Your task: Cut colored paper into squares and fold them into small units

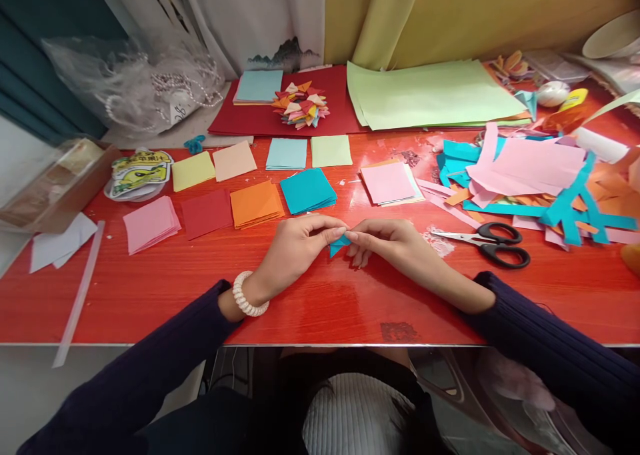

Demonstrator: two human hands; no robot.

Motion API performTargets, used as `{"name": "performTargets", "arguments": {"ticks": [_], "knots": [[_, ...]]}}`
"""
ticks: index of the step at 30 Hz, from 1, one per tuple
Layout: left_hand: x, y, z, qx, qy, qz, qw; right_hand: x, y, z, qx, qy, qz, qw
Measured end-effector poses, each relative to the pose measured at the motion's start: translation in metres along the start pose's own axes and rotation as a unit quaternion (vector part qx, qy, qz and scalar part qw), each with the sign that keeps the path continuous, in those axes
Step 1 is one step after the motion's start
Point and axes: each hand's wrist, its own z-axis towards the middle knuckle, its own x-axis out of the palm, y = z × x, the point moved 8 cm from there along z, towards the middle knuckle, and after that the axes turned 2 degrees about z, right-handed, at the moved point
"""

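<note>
With left hand (296, 243) and right hand (397, 243) we pinch a folded blue paper (339, 245) midway between the worktop (310, 318) front and back edges. Judged assembled: paper ring (301, 105), near back edge. Blue squares (309, 190) appear unfolded.

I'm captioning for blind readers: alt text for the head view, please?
A person's left hand and right hand hold a small folded turquoise paper over a glossy red table. Square coloured-paper stacks lie beyond; black-handled scissors and multicoloured paper scraps lie right.
</note>
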Motion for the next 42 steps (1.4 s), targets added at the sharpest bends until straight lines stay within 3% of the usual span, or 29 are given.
{"name": "performTargets", "arguments": {"ticks": [10, 18, 23, 29, 42], "knots": [[0.0045, 0.0008, -0.0015, 0.007, 0.007, -0.007, 1.000, -0.0021, 0.0044, -0.0022, -0.036, -0.033, -0.021, 0.999], [0.0029, 0.0019, 0.0025, -0.047, 0.022, 0.010, 0.999, -0.0067, 0.0024, -0.0020, -0.032, -0.043, -0.038, 0.998], [0.0050, 0.0008, 0.0023, -0.047, 0.051, 0.017, 0.997, -0.0076, 0.0039, -0.0011, -0.038, -0.046, -0.027, 0.998], [-0.0029, -0.0002, 0.0014, -0.046, 0.017, 0.007, 0.999, -0.0073, 0.0038, 0.0018, -0.026, -0.051, 0.033, 0.998], [0.0003, -0.0007, 0.0000, -0.025, 0.026, 0.061, 0.998, -0.0006, 0.0052, -0.0002, -0.039, -0.008, -0.009, 0.999]]}}
